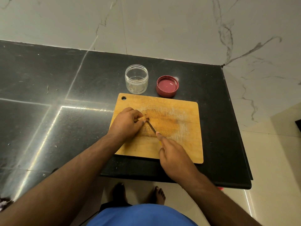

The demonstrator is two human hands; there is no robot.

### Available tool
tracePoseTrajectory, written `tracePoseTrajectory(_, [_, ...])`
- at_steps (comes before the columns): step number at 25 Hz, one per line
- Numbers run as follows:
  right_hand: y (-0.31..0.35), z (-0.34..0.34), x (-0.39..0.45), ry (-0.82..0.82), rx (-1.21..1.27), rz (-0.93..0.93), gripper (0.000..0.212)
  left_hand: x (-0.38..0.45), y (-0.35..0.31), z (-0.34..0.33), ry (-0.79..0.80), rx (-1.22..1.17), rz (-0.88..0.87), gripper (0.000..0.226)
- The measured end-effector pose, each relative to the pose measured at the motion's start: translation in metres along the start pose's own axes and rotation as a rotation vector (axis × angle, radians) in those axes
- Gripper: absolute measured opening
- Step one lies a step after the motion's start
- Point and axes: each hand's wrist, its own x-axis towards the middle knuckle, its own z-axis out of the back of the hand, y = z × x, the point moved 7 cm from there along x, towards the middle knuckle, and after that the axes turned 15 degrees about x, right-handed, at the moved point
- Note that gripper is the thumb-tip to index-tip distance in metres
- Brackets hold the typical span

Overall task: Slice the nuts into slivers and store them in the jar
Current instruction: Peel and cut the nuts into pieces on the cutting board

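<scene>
**Desk:** What did the frame show?

**Photographer:** A person's left hand [126, 122] pinched a small brown nut [145, 118] against a wooden cutting board [179, 128], fingertips curled tight around it near the board's middle. The right hand [172, 158] was wrapped round the handle of a slim knife [151, 127], forefinger laid along its spine, tip at the nut.

**Desk:** How would the nut have handled?

**Photographer:** Light, hard and brittle, by the look of it, and likely to skid or shoot off under the blade. The safest hold appeared to be at the end away from the blade, fingertips tucked back.

**Desk:** And the storage?

**Photographer:** A clear plastic jar [136, 81] stood open just beyond the board on the black counter [48, 95], holding little or nothing, its red lid [167, 86] upturned beside it.
</scene>
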Motion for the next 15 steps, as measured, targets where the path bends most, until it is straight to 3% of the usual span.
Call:
tracePoseTrajectory(5, [-0.013, 0.049, 0.004, -0.166, 0.023, -0.059, 0.055, -0.001, 0.001, -0.001, 0.0, -0.026, -0.002, 0.031])
tracePoseTrajectory(8, [-0.002, 0.028, 0.003, 0.003, 0.035, -0.003, 0.053, -0.002, 0.001, 0.0, -0.019, -0.035, -0.01, 0.03])
tracePoseTrajectory(10, [-0.005, 0.022, 0.006, 0.023, 0.007, -0.01, 0.053, -0.002, 0.002, 0.0, -0.026, -0.039, -0.012, 0.03])
tracePoseTrajectory(13, [-0.017, 0.045, 0.01, -0.186, 0.018, -0.089, 0.054, -0.002, 0.002, 0.0, -0.027, -0.045, -0.015, 0.031])
tracePoseTrajectory(15, [-0.016, 0.048, 0.007, -0.219, 0.055, -0.077, 0.054, -0.002, 0.003, 0.0, -0.028, -0.046, -0.014, 0.032])
